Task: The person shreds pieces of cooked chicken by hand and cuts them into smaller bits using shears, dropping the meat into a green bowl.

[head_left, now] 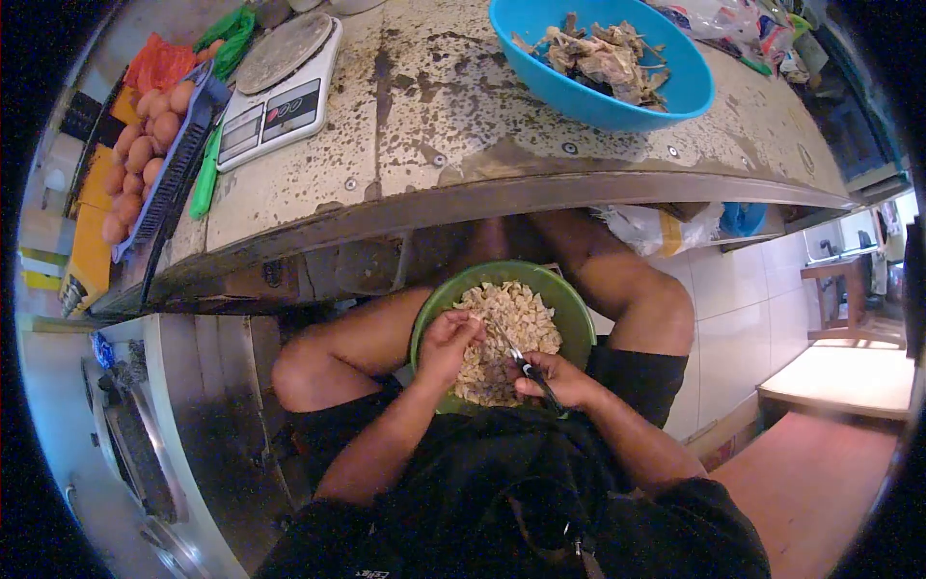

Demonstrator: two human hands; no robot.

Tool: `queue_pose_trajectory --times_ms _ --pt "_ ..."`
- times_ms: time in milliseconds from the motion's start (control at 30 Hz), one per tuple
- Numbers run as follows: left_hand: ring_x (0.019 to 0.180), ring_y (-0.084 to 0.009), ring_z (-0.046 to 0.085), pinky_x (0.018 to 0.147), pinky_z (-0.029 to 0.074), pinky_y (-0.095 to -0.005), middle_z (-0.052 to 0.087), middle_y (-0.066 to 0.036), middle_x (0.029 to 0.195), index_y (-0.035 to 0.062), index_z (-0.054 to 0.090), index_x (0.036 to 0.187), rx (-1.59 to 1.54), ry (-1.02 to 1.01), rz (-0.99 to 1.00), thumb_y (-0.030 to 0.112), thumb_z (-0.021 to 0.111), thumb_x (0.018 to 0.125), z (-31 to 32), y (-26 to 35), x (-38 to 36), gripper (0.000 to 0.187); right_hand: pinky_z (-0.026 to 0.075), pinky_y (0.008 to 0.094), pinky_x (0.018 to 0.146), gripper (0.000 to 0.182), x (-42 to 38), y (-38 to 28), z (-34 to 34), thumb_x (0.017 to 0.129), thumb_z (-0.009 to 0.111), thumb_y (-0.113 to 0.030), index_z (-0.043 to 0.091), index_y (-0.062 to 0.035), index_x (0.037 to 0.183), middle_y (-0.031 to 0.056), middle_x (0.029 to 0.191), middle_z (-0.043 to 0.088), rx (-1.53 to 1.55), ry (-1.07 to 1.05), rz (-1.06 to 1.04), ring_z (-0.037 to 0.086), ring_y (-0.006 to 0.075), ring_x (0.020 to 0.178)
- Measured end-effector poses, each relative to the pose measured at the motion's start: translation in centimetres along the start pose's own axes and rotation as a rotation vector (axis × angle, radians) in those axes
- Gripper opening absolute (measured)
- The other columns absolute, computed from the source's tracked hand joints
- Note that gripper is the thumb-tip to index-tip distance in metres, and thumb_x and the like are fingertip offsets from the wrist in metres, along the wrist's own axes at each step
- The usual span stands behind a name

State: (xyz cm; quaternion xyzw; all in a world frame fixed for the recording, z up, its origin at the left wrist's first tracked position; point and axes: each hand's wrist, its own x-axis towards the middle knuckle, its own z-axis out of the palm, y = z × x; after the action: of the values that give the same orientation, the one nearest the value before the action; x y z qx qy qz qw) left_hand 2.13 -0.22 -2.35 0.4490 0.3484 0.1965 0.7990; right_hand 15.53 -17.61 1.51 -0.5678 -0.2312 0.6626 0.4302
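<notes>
Over the lap: green bowl (577,307) rests between the person's knees, below the near edge of the worn counter (463,145), heaped with pale cut pieces (521,323).
Left hand (449,343): fingers pinched together on one pale piece at the left side of the heap, held just above the pile.
Right hand (558,376): closed around the dark handle of a knife (516,352), blade pointing far and left toward the pinched piece.
Piece relative to hands: it sits in the left fingertips, just beyond the blade tip; whether blade and piece touch cannot be told.
Doing it well, as I judge: keep the piece over the bowl so trimmings drop in, cut away from the left thumb, use short controlled strokes, steady the bowl with the thighs.
Risk: the blade points at the left fingers, so a slip would meet them.
Far on the counter: blue bowl (694,92) of dark scraps at right, scale (280,92) and tray of eggs (145,145) at left.
</notes>
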Motion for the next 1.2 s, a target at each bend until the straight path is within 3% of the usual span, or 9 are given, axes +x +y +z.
queue_pose_trajectory --times_ms 267,400,467,500,567,800,867,1100,1200 --pt "0.075 -0.0150 0.060 0.070 0.050 -0.0278 0.063 -0.009 0.086 0.0004 0.051 0.099 -0.002 -0.027 -0.034 0.008 0.059 0.087 0.2 -0.7 -0.3 0.016 0.047 0.0289 0.076 0.059 0.0 -0.1 -0.2 0.078 0.069 -0.044 0.052 -0.0049 0.118 0.0041 0.096 0.061 -0.103 -0.073 -0.008 0.056 0.0136 0.085" --pt "0.074 -0.0143 0.060 0.070 0.049 -0.0275 0.063 -0.008 0.084 0.0000 0.053 0.097 0.032 -0.041 -0.047 0.009 0.060 0.087 0.9 -0.2 -1.0 0.015 0.045 0.0246 0.065 0.059 0.4 -0.4 0.3 0.079 0.070 -0.039 0.048 -0.0042 0.122 0.0021 0.090 0.059 -0.055 -0.048 -0.065 0.053 0.0101 0.079" --pt "0.071 -0.0129 0.059 0.068 0.049 -0.0266 0.063 -0.006 0.081 -0.0004 0.056 0.093 0.066 -0.072 -0.038 0.010 0.061 0.087 0.5 -1.3 -0.9 0.013 0.044 0.0263 0.075 0.061 0.5 -0.7 0.1 0.079 0.070 -0.038 0.048 -0.0040 0.124 0.0027 0.096 0.059 -0.087 -0.062 0.043 0.052 0.0109 0.086" --pt "0.071 -0.0129 0.059 0.068 0.049 -0.0266 0.063 -0.006 0.081 -0.0004 0.056 0.093 0.067 -0.073 -0.039 0.010 0.061 0.087 0.5 -1.4 -0.9 0.013 0.044 0.0263 0.075 0.061 0.6 -0.3 0.0 0.079 0.070 -0.038 0.048 -0.0040 0.124 0.0027 0.096 0.059 -0.086 -0.061 0.044 0.052 0.0109 0.086" --pt "0.068 -0.0118 0.059 0.065 0.049 -0.0256 0.063 -0.005 0.077 -0.0007 0.059 0.091 0.123 -0.026 -0.079 0.011 0.061 0.087 0.5 -1.5 -1.0 0.012 0.043 0.0317 0.090 0.065 0.9 0.6 -0.1 0.075 0.070 -0.048 0.053 -0.0058 0.120 0.0052 0.105 0.062 -0.197 -0.015 -0.055 0.056 0.0158 0.097" --pt "0.068 -0.0121 0.060 0.062 0.050 -0.0252 0.064 -0.006 0.077 -0.0020 0.061 0.092 0.146 0.031 -0.125 0.010 0.062 0.086 0.8 -0.8 -1.1 0.014 0.044 0.0315 0.087 0.060 0.9 0.4 0.4 0.072 0.075 -0.043 0.058 -0.0065 0.116 0.0044 0.100 0.065 -0.125 -0.005 -0.051 0.058 0.0140 0.093" --pt "0.071 -0.0131 0.061 0.063 0.050 -0.0260 0.064 -0.006 0.080 -0.0032 0.061 0.096 0.124 0.087 -0.104 0.010 0.062 0.085 0.9 -0.8 -1.2 0.017 0.047 0.0310 0.082 0.054 0.8 0.2 0.4 0.070 0.078 -0.039 0.062 -0.0059 0.110 0.0036 0.092 0.066 -0.209 0.041 -0.081 0.059 0.0127 0.085" --pt "0.074 -0.0124 0.061 0.069 0.050 -0.0251 0.065 -0.007 0.087 -0.0052 0.059 0.107 0.188 0.153 -0.043 0.008 0.062 0.085 0.9 -1.0 -0.9 0.026 0.049 0.0293 0.074 0.050 0.9 0.7 0.4 0.070 0.078 -0.037 0.063 -0.0056 0.106 0.0046 0.085 0.067 -0.239 0.111 -0.091 0.060 0.0116 0.077" --pt "0.077 -0.0118 0.060 0.072 0.049 -0.0251 0.065 -0.007 0.090 -0.0051 0.058 0.111 0.197 0.152 -0.049 0.007 0.062 0.085 0.5 -1.2 -0.6 0.029 0.048 0.0294 0.077 0.053 0.5 0.1 0.0 0.071 0.077 -0.039 0.062 -0.0047 0.108 0.0052 0.088 0.067 -0.213 0.142 0.017 0.059 0.0123 0.081"
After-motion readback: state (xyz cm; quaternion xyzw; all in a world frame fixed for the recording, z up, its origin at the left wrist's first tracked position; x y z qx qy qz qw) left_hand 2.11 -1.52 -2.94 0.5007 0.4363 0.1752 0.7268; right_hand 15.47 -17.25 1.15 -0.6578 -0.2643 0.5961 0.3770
